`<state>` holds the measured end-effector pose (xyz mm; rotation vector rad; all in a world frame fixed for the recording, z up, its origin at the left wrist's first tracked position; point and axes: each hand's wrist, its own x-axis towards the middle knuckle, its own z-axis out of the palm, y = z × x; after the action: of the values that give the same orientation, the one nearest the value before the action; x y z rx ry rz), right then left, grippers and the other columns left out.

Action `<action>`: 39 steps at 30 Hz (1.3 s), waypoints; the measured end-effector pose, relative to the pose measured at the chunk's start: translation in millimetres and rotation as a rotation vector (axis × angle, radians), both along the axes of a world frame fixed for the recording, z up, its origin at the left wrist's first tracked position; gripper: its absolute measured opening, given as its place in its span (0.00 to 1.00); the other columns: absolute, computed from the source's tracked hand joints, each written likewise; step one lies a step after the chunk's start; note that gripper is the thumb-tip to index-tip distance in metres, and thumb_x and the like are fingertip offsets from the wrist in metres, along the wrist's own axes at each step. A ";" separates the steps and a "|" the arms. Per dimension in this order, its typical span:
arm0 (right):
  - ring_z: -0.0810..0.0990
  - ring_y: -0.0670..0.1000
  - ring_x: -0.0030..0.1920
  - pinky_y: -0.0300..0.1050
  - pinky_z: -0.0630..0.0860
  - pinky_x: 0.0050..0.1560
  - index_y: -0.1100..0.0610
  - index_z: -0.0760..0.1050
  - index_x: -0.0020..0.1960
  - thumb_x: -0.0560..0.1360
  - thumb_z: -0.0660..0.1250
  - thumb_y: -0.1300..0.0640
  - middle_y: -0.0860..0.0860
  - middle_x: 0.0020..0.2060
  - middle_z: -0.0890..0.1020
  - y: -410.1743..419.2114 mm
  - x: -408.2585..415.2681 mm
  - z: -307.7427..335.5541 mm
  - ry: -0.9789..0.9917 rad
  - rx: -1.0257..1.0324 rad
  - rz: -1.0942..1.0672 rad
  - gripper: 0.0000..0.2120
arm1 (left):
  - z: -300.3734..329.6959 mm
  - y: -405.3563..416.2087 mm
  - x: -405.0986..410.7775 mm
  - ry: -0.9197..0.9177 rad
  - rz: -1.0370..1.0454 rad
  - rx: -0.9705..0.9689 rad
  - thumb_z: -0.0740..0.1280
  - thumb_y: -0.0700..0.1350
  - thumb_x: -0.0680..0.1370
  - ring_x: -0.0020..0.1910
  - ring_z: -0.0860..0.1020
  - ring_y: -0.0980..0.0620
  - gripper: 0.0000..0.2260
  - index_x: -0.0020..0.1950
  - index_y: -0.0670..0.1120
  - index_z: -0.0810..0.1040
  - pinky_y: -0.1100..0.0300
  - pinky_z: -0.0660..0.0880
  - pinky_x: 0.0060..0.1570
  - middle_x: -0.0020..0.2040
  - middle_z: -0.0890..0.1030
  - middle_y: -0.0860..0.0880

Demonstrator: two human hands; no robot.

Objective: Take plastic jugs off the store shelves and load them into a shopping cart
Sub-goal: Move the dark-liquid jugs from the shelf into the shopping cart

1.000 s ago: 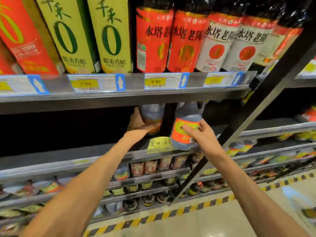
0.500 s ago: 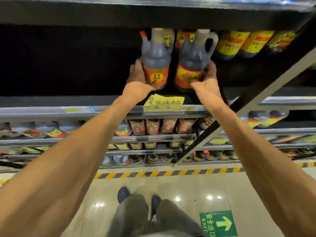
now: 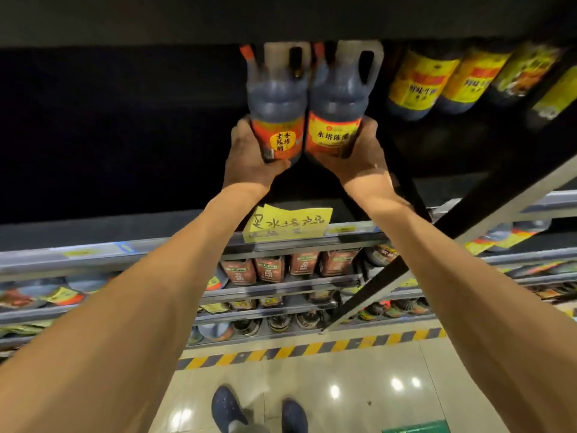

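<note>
While both jugs sit side by side in the upper middle of the frame, the step in hand looks like drawing them out from under the dark shelf above, and doing it well probably means easing them straight toward the body, level and low enough that their tall handles clear that overhang. Starting at the left, the left hand (image 3: 249, 160) is wrapped round the base of the left jug (image 3: 276, 104), palm under it and fingers curled up its far side, so the jug rises directly above the hand with its orange label just above the thumb. Touching it on the right, the right jug (image 3: 338, 101) stands in the right hand (image 3: 359, 157), which cups its bottom the same way, fingers clamped up the right flank. Held this low, each jug may be top-heavy with dark liquid, so a firm squeeze and a slow pull seem wise. Farther right, other bottles (image 3: 424, 85) with yellow labels stand near the right jug; keeping clear of them matters. Below the hands a yellow handwritten note (image 3: 290, 223) hangs on the shelf edge (image 3: 93, 254). No shopping cart shows in the frame.
</note>
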<state>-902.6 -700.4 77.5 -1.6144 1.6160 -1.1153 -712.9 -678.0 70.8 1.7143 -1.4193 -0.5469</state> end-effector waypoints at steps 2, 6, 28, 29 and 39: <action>0.82 0.54 0.61 0.49 0.79 0.62 0.60 0.67 0.70 0.65 0.84 0.49 0.55 0.62 0.82 -11.5 0.6 -2.6 0.030 -0.034 -0.005 0.42 | -0.6 -10.6 0.1 0.017 -0.004 -0.014 0.82 0.43 0.68 0.64 0.74 0.53 0.37 0.72 0.46 0.66 0.61 0.70 0.61 0.68 0.73 0.48; 0.81 0.51 0.61 0.40 0.79 0.59 0.61 0.67 0.70 0.66 0.84 0.51 0.54 0.62 0.82 -33.2 -3.5 -11.6 0.024 -0.100 0.023 0.41 | -6.5 -29.5 1.2 0.083 -0.028 -0.042 0.81 0.44 0.69 0.65 0.75 0.55 0.36 0.72 0.47 0.67 0.61 0.71 0.63 0.68 0.75 0.49; 0.77 0.45 0.67 0.45 0.76 0.69 0.56 0.60 0.78 0.72 0.78 0.52 0.50 0.67 0.78 -59.7 -13.7 -34.1 -0.084 -0.184 0.200 0.41 | -25.8 -56.7 6.4 0.114 -0.036 -0.067 0.81 0.46 0.69 0.70 0.72 0.50 0.43 0.79 0.50 0.62 0.53 0.70 0.71 0.71 0.72 0.49; 0.77 0.45 0.67 0.44 0.75 0.69 0.57 0.60 0.78 0.72 0.78 0.53 0.50 0.67 0.78 -59.3 -13.3 -34.1 -0.074 -0.189 0.199 0.41 | -25.0 -56.2 5.9 0.111 -0.034 -0.064 0.81 0.46 0.69 0.70 0.73 0.50 0.43 0.79 0.50 0.63 0.53 0.70 0.71 0.72 0.72 0.49; 0.79 0.44 0.65 0.32 0.74 0.62 0.57 0.59 0.79 0.73 0.77 0.55 0.48 0.65 0.79 -59.6 -11.7 -32.0 -0.066 -0.160 0.196 0.41 | -17.6 -48.8 3.9 0.037 -0.019 -0.013 0.80 0.49 0.72 0.71 0.72 0.49 0.41 0.79 0.50 0.62 0.57 0.69 0.69 0.73 0.73 0.48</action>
<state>-914.3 -760.0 45.5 -1.7759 1.3234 -1.2044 -709.0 -726.8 53.2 1.6743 -1.4118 -0.5759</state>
